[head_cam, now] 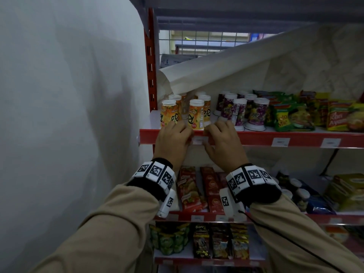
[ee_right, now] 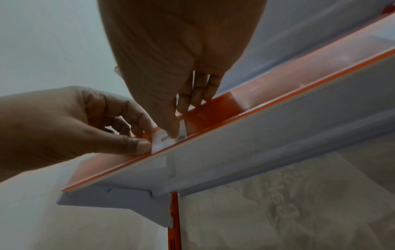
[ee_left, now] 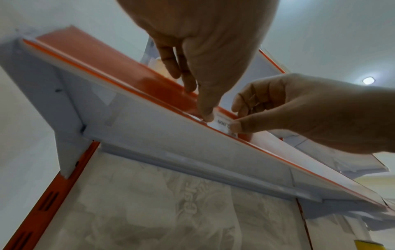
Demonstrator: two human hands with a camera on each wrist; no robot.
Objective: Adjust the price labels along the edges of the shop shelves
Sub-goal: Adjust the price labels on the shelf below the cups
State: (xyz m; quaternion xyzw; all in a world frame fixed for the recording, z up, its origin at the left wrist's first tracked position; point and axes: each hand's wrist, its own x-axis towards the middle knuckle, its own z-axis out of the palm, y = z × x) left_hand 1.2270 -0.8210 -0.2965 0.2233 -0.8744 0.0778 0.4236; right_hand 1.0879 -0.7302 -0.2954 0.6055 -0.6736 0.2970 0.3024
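A white price label (head_cam: 199, 139) sits in the red edge strip (head_cam: 256, 137) of the upper shelf, near its left end. My left hand (head_cam: 188, 137) pinches the label's left end, thumb below and fingers curled over the strip. My right hand (head_cam: 206, 139) pinches the right end the same way. In the left wrist view the label (ee_left: 222, 122) shows printed digits between my left thumb and the right hand (ee_left: 236, 118). From the right wrist, the label (ee_right: 162, 142) tilts out of the strip, the left hand (ee_right: 147, 138) pinching its end.
Two more price labels (head_cam: 280, 142) (head_cam: 331, 143) sit further right on the same strip. Orange bottles (head_cam: 196, 115), purple bottles (head_cam: 256, 113) and noodle packets (head_cam: 291, 119) stand just behind the edge. A white wall (head_cam: 69, 115) closes the left; stocked shelves lie below.
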